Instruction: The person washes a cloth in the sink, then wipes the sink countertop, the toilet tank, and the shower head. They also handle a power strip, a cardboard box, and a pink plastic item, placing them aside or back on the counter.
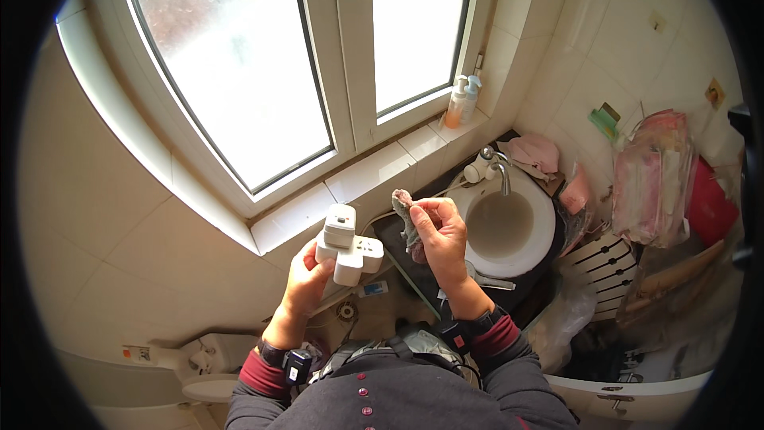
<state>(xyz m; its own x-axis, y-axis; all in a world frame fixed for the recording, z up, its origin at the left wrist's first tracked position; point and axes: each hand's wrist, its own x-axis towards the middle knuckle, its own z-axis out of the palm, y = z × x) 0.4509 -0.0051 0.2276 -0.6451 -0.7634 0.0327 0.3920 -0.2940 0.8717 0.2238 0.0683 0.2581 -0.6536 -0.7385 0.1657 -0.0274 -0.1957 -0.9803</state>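
My left hand (309, 278) grips a white multi-outlet plug adapter (349, 263) by its left side. A smaller white plug (341, 222) with a dark slot sits on top of the adapter, apparently attached to it. Pinched between the thumb and fingers of my right hand (440, 230) is a crumpled grey-pink cloth (406, 215), partly hidden by that hand. The cloth is to the right of the adapter, with a gap between them. Both hands are raised, and behind them are the tiled window ledge and the dark counter (391, 239).
A white basin (546, 239) holding cloudy water is right of my hands, with a chrome faucet (505, 179) over it. Two pump bottles (462, 101) stand on the window sill (373, 170). Plastic bags (653, 179) hang at far right. A toilet (212, 364) is at lower left.
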